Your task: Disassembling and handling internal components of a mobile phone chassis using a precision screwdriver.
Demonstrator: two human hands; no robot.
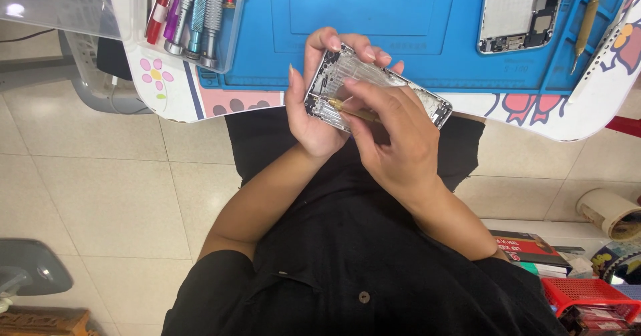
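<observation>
The left hand cradles a silver metal phone housing with its inner side up, thumb along the near left edge and fingers curled over the far edge, so the hand is closed around the frame. The housing is held in the air just in front of the bench edge, above the person's lap, tilted with its long axis running left to right.

The right hand lies over the middle of the housing and pinches a slim brass-coloured pointed tool between thumb and fingers. The tool's tip rests on the inner surface near the left end of the housing; whether it engages a screw cannot be told.

On the white bench with cartoon flower print lies a blue silicone work mat with moulded recesses. On the mat's far right part sits a second silver phone back housing with dark parts at its corner, well apart from both hands. Beside it, near the mat's right edge, lies a long brass-coloured stick tool. At the mat's left stands a clear plastic tray holding a row of precision screwdrivers with red, purple, teal and steel handles.

The floor is pale tile. At lower right there is a red plastic basket, and above it a roll of tan tape.
</observation>
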